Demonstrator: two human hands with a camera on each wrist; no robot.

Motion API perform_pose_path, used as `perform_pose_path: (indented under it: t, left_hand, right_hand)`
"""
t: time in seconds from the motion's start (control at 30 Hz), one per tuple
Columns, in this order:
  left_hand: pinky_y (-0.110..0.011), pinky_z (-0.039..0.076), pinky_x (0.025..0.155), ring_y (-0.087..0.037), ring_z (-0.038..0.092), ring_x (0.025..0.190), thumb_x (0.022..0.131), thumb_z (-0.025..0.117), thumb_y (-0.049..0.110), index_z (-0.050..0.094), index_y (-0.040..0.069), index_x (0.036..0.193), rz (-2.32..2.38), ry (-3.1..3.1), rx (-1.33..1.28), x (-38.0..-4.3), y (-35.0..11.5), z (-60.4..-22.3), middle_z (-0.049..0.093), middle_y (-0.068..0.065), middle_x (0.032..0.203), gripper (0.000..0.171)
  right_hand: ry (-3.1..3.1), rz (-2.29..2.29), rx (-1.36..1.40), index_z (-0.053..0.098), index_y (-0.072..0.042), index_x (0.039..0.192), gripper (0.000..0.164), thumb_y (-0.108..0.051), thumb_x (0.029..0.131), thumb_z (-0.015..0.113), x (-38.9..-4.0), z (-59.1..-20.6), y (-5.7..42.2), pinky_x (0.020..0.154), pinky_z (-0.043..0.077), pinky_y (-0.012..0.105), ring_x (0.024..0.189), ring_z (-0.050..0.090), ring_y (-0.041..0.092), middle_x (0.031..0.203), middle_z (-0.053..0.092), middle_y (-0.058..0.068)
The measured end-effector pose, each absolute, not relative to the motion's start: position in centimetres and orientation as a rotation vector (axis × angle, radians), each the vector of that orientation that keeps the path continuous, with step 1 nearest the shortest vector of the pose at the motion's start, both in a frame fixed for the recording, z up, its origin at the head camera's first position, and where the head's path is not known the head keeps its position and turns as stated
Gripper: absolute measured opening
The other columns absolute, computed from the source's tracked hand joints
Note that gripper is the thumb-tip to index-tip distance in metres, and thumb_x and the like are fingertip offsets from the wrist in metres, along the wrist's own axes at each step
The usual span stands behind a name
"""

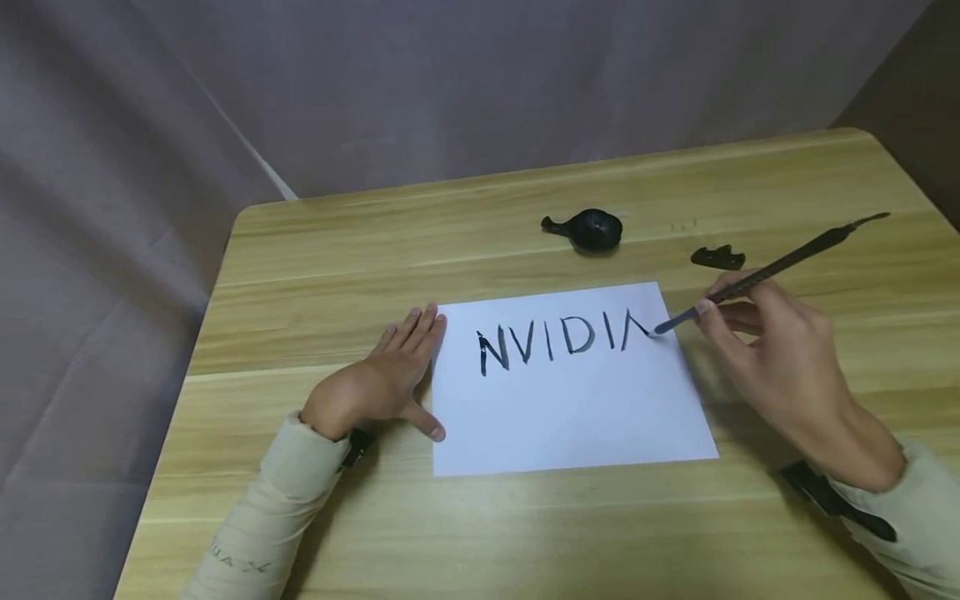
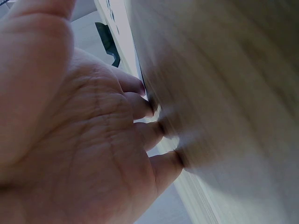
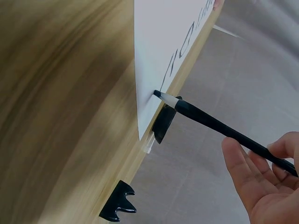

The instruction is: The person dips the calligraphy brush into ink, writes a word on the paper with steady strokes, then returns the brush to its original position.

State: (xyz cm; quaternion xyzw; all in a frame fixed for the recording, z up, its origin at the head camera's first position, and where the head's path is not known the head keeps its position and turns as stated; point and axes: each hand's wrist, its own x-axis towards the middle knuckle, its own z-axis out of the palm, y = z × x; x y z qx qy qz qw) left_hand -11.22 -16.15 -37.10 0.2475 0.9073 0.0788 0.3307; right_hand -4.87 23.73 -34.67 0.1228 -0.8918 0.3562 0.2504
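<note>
A white sheet of paper lies on the wooden table, with black brushed letters reading NVIDIA, the final A without a crossbar. My right hand pinches a dark-handled writing brush between thumb and fingers. In the right wrist view the inked tip of the brush touches the paper at the end of the last letter's right stroke. My left hand lies with fingers extended at the paper's left edge, fingertips and thumb tip on that edge. The left wrist view shows its palm and fingers reaching the tabletop.
Behind the paper sits a black gourd-shaped vessel with its neck to the left. A small black wavy brush rest stands right of it, near the right hand. The wooden table backs onto a grey curtain.
</note>
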Motion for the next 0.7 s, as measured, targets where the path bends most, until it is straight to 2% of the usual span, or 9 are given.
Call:
perform_pose_path:
  t: [0.5, 0.7]
  left_hand:
    - [-0.055, -0.005, 0.13, -0.031, -0.024, 0.16, 0.068, 0.095, 0.059, -0.014, 0.007, 0.168, 0.212, 2.38, 0.669, -11.7, -16.3, -37.3, -0.026, -0.01, 0.174, 0.157]
    - [-0.056, -0.006, 0.13, -0.031, -0.024, 0.16, 0.068, 0.095, 0.059, -0.013, 0.007, 0.168, 0.242, 2.369, 0.672, -11.3, -16.4, -37.3, -0.026, -0.01, 0.174, 0.156]
  right_hand:
    - [-2.436, 0.947, 0.29, 0.063, 0.016, 0.11, 0.024, 0.015, 0.088, 0.072, -4.1, -33.7, 24.5, 0.082, 0.043, -0.002, 0.097, 0.052, -0.032, 0.099, 0.072, 0.029]
    - [-2.376, 0.953, 0.307, 0.064, 0.016, 0.109, 0.023, 0.016, 0.087, 0.072, -4.1, -33.2, 24.2, 0.08, 0.047, 0.0, 0.099, 0.056, -0.029, 0.096, 0.072, 0.023]
